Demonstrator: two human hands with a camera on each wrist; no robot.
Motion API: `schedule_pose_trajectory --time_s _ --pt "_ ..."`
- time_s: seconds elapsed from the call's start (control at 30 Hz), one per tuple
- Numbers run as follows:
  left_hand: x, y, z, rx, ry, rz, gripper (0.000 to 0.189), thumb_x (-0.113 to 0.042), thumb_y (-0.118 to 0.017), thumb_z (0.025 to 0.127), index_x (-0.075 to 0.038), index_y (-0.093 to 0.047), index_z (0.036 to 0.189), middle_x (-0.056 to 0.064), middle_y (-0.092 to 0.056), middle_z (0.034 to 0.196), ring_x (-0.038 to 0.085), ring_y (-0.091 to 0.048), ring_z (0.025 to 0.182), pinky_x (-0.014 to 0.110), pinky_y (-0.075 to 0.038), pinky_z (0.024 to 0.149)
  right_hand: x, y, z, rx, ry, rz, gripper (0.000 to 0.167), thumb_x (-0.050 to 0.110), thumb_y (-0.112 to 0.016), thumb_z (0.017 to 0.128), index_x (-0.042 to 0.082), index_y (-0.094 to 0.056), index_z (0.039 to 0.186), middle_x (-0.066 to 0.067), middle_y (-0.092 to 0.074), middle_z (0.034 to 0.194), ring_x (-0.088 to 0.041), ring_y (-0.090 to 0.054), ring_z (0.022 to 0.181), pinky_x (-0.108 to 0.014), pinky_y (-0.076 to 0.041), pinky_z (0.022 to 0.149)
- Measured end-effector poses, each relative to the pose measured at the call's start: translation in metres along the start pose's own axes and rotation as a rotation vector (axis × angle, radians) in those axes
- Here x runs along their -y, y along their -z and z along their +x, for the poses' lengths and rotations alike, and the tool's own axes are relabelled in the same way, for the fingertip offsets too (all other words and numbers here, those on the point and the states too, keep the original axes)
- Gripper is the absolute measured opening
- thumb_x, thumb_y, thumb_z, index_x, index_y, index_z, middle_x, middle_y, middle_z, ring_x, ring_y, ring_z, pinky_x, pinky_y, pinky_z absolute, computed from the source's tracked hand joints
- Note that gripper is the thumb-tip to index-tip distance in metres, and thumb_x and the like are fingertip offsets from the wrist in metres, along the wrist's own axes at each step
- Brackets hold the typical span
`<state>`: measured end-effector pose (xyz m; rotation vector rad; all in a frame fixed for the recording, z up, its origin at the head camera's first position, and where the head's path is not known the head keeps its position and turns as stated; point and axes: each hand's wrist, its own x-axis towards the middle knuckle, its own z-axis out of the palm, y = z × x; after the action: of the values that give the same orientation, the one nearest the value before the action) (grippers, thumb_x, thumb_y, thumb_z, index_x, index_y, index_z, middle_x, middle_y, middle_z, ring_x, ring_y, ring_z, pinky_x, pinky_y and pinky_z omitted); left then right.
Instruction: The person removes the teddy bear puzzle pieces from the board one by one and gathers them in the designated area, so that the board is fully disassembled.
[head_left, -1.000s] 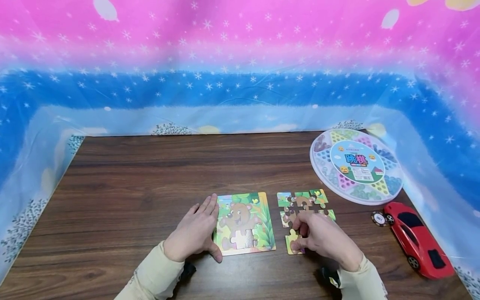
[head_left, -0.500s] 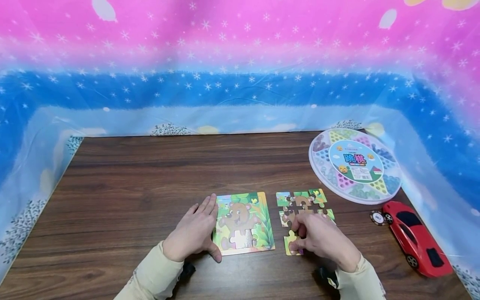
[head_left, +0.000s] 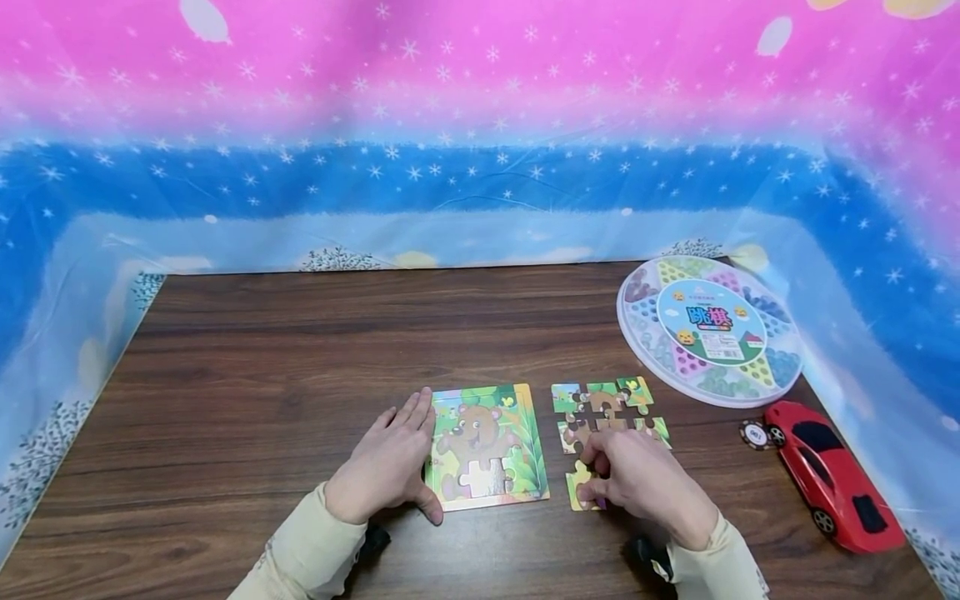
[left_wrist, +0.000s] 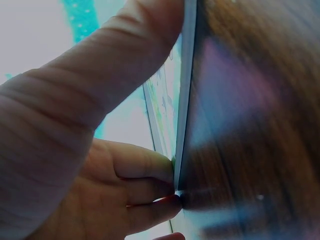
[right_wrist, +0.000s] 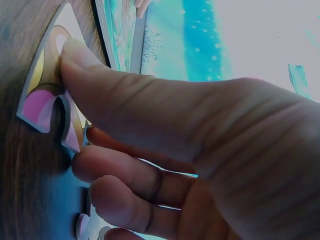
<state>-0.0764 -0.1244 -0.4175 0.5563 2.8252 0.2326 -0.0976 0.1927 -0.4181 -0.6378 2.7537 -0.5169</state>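
Note:
My left hand (head_left: 390, 458) lies along the left side of a square bear jigsaw board (head_left: 480, 425), fingers extended, thumb at its near corner. In the left wrist view, the thumb and fingertips touch the board's edge (left_wrist: 186, 100). The board's picture has a pale gap at its lower middle. My right hand (head_left: 645, 475) pinches a yellow-green puzzle piece (head_left: 576, 486) between thumb and fingers, low over the table. In the right wrist view, the thumb presses on that piece, showing its brown and pink print (right_wrist: 42, 102). Several other puzzle pieces (head_left: 602, 398) lie behind this hand, partly hidden by it.
A round Chinese checkers set (head_left: 712, 325) lies at the back right of the wooden table (head_left: 300, 342). In front of it are a poker chip (head_left: 753, 434) and a red toy car (head_left: 832, 479). A pink and blue snowflake cloth (head_left: 450, 167) surrounds the table.
The piece under my right hand has shifted slightly left and away from the other loose pieces. My left hand stays at the board, which has not moved.

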Motion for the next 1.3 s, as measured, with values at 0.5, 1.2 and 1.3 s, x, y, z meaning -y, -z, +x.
schedule_pose_trajectory --time_s 0.5,1.2,1.3 --pt "0.0004 0.0 -0.0003 0.0 -0.006 0.003 0.132 -0.062 -0.087 0.042 0.013 -0.04 0.141 0.028 -0.025 0.153 0.036 -0.027 0.142 0.053 -0.032 0.108 0.0011 0.0 -0.0004 0.0 0.002 0.002 0.026 0.032 -0.086 0.072 0.021 -0.065 0.084 0.019 -0.051 0.064 0.003 -0.046 0.054 -0.024 -0.041 0.056" --pt "0.0005 -0.0002 -0.0004 0.003 -0.005 -0.001 0.131 -0.062 -0.087 0.043 0.013 -0.041 0.141 0.028 -0.025 0.154 0.036 -0.027 0.142 0.053 -0.032 0.108 -0.0008 -0.004 -0.0017 -0.05 0.015 -0.072 0.042 0.052 -0.087 0.059 0.026 -0.061 0.081 0.017 -0.049 0.065 0.0 -0.042 0.055 -0.03 -0.037 0.063" --pt "0.0005 -0.0003 0.0 0.0 -0.007 0.004 0.132 -0.062 -0.087 0.043 0.013 -0.041 0.141 0.028 -0.025 0.153 0.036 -0.027 0.142 0.053 -0.032 0.108 -0.0017 -0.0026 -0.0017 -0.049 -0.002 -0.079 0.04 0.049 -0.087 0.061 0.025 -0.062 0.08 0.016 -0.049 0.065 -0.001 -0.042 0.055 -0.029 -0.038 0.062"
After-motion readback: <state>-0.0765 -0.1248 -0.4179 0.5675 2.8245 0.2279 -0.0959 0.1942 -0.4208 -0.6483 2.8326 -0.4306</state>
